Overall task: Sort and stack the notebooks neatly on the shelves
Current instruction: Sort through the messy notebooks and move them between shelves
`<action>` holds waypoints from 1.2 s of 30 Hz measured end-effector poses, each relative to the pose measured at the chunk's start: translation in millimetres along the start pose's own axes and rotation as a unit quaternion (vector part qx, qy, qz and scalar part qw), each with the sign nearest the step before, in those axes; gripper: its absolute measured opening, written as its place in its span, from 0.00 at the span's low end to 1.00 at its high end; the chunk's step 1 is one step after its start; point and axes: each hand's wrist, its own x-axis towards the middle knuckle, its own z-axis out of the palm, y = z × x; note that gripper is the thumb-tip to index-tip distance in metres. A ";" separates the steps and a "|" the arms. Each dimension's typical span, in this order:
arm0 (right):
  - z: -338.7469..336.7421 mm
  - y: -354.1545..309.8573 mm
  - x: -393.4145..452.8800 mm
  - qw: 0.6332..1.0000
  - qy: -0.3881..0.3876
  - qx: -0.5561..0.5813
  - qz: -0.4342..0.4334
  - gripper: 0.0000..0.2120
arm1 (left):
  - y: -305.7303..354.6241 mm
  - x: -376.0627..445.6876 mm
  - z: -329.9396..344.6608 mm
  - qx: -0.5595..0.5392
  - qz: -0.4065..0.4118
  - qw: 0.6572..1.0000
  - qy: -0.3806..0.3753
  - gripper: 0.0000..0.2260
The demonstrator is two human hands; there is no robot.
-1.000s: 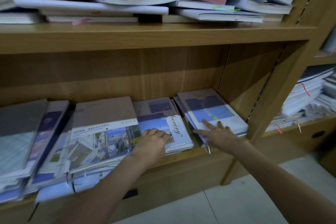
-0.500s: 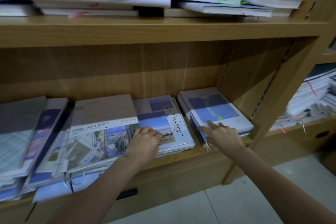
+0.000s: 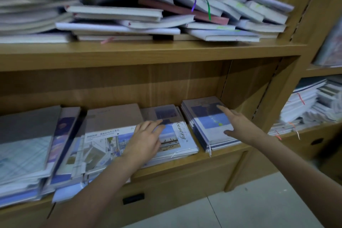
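On the lower shelf [image 3: 218, 155], flat piles of notebooks lie side by side along its front edge. The left hand [image 3: 143, 140] rests palm down, fingers fairly straight, on the middle pile [image 3: 177, 135], whose top cover shows a blue sky photo and a white band with script lettering. The right hand [image 3: 240, 126] hovers or presses with fingers spread on the right-hand stack [image 3: 207, 116], a tidy pile with blue and grey covers near the shelf's right wall. The upper shelf [image 3: 148, 53] carries a jumbled heap of white-edged notebooks [image 3: 148, 18] with coloured ribbon markers.
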 end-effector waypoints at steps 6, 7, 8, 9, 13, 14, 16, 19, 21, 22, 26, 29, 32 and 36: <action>-40.8 -19.2 -14.3 0.998 0.048 -0.006 -0.037 0.36 | 8.0 9.4 -45.5 0.010 0.015 0.999 0.040 0.21; -46.7 -23.3 -17.3 0.996 0.070 -0.001 -0.045 0.34 | 9.2 10.5 -52.1 0.010 0.020 0.999 0.044 0.21; -53.0 -27.7 -21.4 0.991 0.122 0.006 -0.063 0.31 | 10.7 11.6 -58.4 0.010 0.034 0.998 0.055 0.21; -60.0 -32.4 -25.9 0.976 0.198 0.013 -0.088 0.27 | 12.7 12.7 -66.0 0.011 0.056 0.996 0.067 0.20; -102.5 -55.6 -37.1 0.884 0.430 0.097 -0.155 0.18 | 21.0 34.2 -109.2 0.046 0.147 0.972 0.177 0.17; -116.0 -60.6 -36.3 0.869 0.452 0.117 -0.166 0.17 | 22.5 43.5 -121.3 0.061 0.150 0.964 0.210 0.16; -142.2 -67.9 -30.8 0.848 0.483 0.127 -0.175 0.16 | 24.8 62.8 -143.8 0.092 0.152 0.949 0.259 0.16; -178.1 -74.4 -15.9 0.854 0.483 0.135 -0.136 0.18 | 24.9 90.3 -172.7 0.124 0.151 0.933 0.301 0.16; -199.6 -73.5 0.9 0.882 0.449 0.104 -0.098 0.20 | 24.3 107.2 -188.5 0.148 0.136 0.927 0.316 0.16; -210.9 -72.2 10.7 0.896 0.429 0.082 -0.085 0.21 | 23.7 116.2 -197.0 0.163 0.121 0.925 0.322 0.17; -252.1 -74.5 43.9 0.945 0.317 0.027 -0.079 0.30 | 11.9 153.5 -229.4 0.231 0.037 0.919 0.318 0.18; -268.4 -79.4 64.6 0.975 0.207 -0.019 -0.074 0.30 | 2.4 165.7 -255.6 0.259 -0.016 0.944 0.205 0.18; -262.3 -82.6 73.5 0.976 0.206 -0.026 -0.065 0.25 | -8.7 171.5 -263.9 0.175 -0.088 0.974 0.118 0.13; -250.9 -74.5 72.4 0.965 0.247 -0.028 -0.085 0.27 | -10.1 163.1 -262.8 0.184 -0.008 0.963 0.197 0.11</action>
